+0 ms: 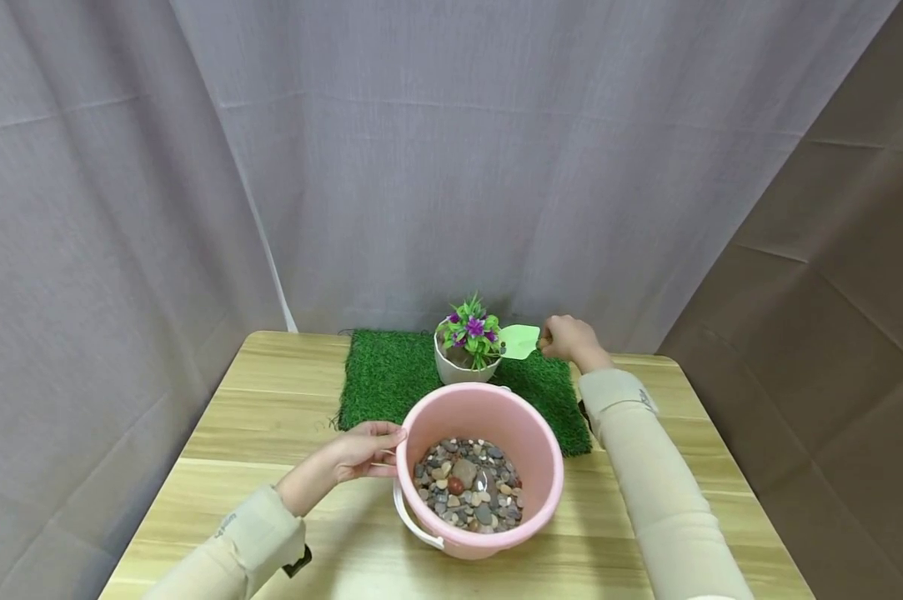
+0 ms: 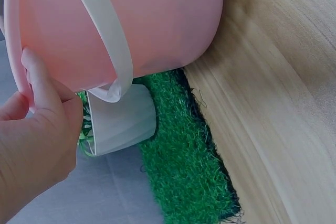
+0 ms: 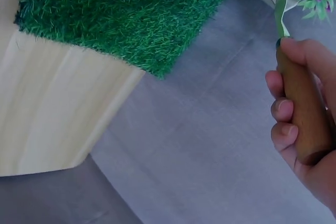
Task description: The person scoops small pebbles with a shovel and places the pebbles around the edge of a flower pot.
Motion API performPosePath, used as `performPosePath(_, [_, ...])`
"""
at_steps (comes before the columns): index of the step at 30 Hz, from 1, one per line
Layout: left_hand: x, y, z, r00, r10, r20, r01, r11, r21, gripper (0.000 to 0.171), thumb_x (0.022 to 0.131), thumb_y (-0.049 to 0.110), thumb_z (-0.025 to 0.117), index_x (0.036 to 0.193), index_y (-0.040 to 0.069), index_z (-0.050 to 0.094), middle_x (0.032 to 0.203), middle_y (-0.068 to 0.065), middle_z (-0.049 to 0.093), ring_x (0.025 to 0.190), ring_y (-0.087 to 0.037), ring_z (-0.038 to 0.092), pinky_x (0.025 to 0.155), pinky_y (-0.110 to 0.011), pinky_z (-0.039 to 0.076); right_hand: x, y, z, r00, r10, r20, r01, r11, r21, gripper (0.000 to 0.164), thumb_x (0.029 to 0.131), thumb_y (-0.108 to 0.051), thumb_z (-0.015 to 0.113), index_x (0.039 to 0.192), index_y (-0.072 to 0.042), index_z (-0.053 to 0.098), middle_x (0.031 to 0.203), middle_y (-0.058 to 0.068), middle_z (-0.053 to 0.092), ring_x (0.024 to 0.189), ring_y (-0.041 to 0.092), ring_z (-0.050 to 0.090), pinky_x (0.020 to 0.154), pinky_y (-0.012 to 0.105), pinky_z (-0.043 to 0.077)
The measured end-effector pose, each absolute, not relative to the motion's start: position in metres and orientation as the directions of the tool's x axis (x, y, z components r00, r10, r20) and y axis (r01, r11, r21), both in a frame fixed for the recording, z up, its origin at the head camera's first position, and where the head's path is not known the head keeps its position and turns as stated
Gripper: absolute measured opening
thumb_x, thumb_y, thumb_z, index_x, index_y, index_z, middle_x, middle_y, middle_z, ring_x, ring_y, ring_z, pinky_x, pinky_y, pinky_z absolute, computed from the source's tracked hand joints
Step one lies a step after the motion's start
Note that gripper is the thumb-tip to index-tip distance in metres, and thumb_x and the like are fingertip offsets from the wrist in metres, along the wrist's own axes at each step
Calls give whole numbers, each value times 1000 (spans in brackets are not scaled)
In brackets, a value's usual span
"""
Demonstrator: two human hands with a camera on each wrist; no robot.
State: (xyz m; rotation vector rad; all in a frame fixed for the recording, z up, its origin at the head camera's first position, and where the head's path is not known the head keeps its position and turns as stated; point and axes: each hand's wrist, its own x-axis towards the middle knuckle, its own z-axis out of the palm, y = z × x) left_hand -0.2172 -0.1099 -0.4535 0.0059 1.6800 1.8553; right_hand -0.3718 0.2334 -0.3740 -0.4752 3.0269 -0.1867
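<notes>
A pink bucket (image 1: 489, 408) with a white handle stands on the table, pebbles (image 1: 484, 514) covering its bottom. My left hand (image 1: 364, 452) pinches the bucket's left rim between thumb and fingers. In my right hand (image 1: 571, 340) is a small garden trowel with a pale green blade (image 1: 522, 342) and a wooden handle (image 3: 302, 95), which the fingers wrap around. The blade points left, its tip at the right rim of a white flowerpot (image 1: 459, 369). Small dark bits show near that tip. Purple flowers with green leaves (image 1: 474, 327) rise from the pot.
Under the flowerpot lies a mat of artificial grass (image 1: 387, 383), behind the bucket. The wooden table (image 1: 271, 408) ends at a grey curtain (image 1: 421, 183) at the back. A brown cloth (image 1: 819, 333) hangs on the right.
</notes>
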Motion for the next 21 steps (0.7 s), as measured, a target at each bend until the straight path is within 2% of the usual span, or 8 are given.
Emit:
performPosePath(2, [-217, -110, -454, -803, 439, -404, -444, 11, 896, 41, 98, 14, 48, 127, -13, 39, 86, -4, 61, 70, -5, 61, 76, -26, 63, -371, 231, -373, -952, -302, -48, -297, 951, -92, 17, 76, -4, 57, 64, -13, 48, 60, -2, 43, 57, 14, 36, 51, 26, 32])
performPosePath(5, [-217, -110, -454, -804, 431, -409, -449, 10, 894, 40, 98, 14, 48, 127, -12, 40, 86, -4, 60, 69, -5, 61, 75, -26, 63, -369, 229, -371, -955, -294, -27, -293, 956, -33, 4, 77, -6, 62, 78, -10, 61, 77, 4, 62, 68, 19, 54, 58, 34, 49])
performPosePath(8, [-218, -110, -454, -804, 434, -406, -447, 8, 894, 41, 98, 14, 48, 128, -13, 38, 86, -4, 60, 69, -5, 61, 75, -25, 63, -367, 230, -367, -953, -304, -10, -304, 953, 4, 7, 78, -8, 65, 85, -7, 64, 86, 8, 66, 77, 25, 62, 65, 41, 56])
performPosePath(13, [-219, -111, -454, -801, 436, -411, -452, 10, 892, 41, 99, 14, 48, 128, -13, 38, 85, -4, 60, 68, -5, 61, 75, -25, 63, -361, 232, -360, -944, -330, 1, -330, 944, 26, 8, 81, -10, 69, 86, -6, 64, 83, 7, 65, 76, 25, 62, 63, 41, 56])
performPosePath(21, [-218, -111, -455, -799, 443, -407, -454, 0, 891, 39, 99, 14, 48, 126, -12, 39, 81, -2, 60, 68, -5, 61, 75, -26, 63, -348, 244, -350, -922, -386, 39, -385, 923, 16, 4, 83, -9, 66, 86, -7, 63, 77, 5, 62, 66, 19, 52, 55, 33, 47])
